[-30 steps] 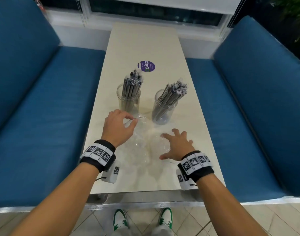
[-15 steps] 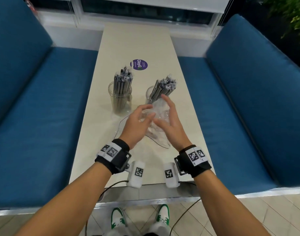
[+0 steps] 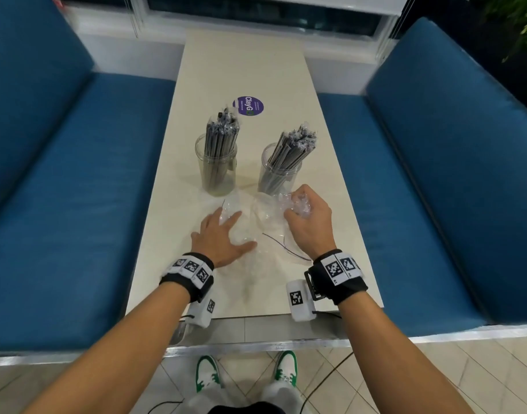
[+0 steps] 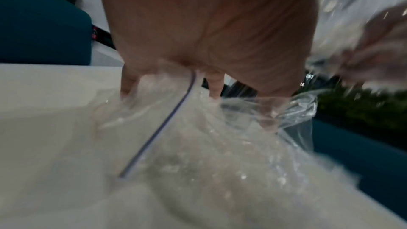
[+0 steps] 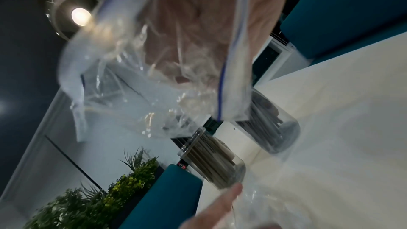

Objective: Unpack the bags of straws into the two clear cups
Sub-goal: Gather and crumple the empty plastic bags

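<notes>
Two clear cups stand mid-table, each full of wrapped grey straws: the left cup (image 3: 216,171) and the right cup (image 3: 278,174). In front of them lie empty clear zip bags. My left hand (image 3: 223,234) lies flat with spread fingers on one bag (image 3: 241,231), pressing it to the table (image 4: 198,137). My right hand (image 3: 304,216) is curled round a crumpled clear bag (image 3: 298,204) and holds it just above the table; its blue zip strip (image 5: 222,84) hangs in front of the palm. Both cups (image 5: 273,124) show behind that bag in the right wrist view.
The cream table (image 3: 244,64) runs away from me between two blue benches (image 3: 77,174) (image 3: 435,174). A round purple sticker (image 3: 248,106) lies beyond the cups. The table's near edge is just behind my wrists, with tiled floor and my shoes below.
Both hands were together on a bag in front of the right cup; they have parted. The left hand now presses a bag flat, and the right has bunched the other bag in its fist.
</notes>
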The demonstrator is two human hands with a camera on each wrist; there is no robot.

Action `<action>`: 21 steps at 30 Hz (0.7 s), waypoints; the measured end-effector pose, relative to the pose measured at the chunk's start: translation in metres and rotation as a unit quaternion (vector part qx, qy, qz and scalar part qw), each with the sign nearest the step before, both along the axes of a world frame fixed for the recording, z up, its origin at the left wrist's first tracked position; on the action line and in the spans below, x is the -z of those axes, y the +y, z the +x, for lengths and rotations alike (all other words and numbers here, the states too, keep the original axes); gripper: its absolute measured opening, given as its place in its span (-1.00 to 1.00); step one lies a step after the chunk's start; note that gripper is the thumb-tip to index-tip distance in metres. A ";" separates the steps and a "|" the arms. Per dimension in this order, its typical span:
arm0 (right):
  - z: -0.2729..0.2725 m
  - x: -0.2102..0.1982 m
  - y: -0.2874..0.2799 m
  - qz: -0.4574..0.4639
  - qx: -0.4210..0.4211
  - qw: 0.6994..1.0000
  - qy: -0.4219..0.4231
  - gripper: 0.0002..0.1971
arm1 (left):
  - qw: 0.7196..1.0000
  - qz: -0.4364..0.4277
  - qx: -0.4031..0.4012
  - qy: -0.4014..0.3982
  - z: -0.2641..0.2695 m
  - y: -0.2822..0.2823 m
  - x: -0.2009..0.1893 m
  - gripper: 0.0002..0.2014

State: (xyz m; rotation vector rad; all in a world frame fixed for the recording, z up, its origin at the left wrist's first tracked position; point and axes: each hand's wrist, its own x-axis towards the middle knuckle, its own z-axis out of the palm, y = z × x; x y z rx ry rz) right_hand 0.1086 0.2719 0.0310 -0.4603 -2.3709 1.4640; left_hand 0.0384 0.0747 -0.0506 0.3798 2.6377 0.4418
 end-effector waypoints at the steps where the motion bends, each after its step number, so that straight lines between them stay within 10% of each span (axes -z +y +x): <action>1: 0.000 0.002 0.000 0.002 0.011 1.000 0.001 -0.80 | 1.000 -0.026 0.008 0.001 0.004 -0.001 0.014 -0.03; 8: -0.002 0.002 -0.013 -0.050 0.076 0.996 0.018 -0.77 | 0.969 0.186 -0.159 -0.019 -0.003 -0.013 0.022 -0.54; 13: -0.010 0.013 -0.054 -0.139 -0.041 0.989 -0.043 -0.60 | 0.756 0.511 -0.352 -0.206 0.001 0.001 -0.029 -0.79; 18: -0.018 0.018 -0.072 -0.114 -0.135 0.977 -0.121 -0.43 | 0.541 0.658 -0.369 -0.371 0.007 -0.002 -0.072 -0.52; 21: -0.026 0.023 -0.075 0.028 -0.202 0.966 -0.162 -0.62 | 0.538 0.676 -0.308 -0.398 0.015 -0.005 -0.079 -0.33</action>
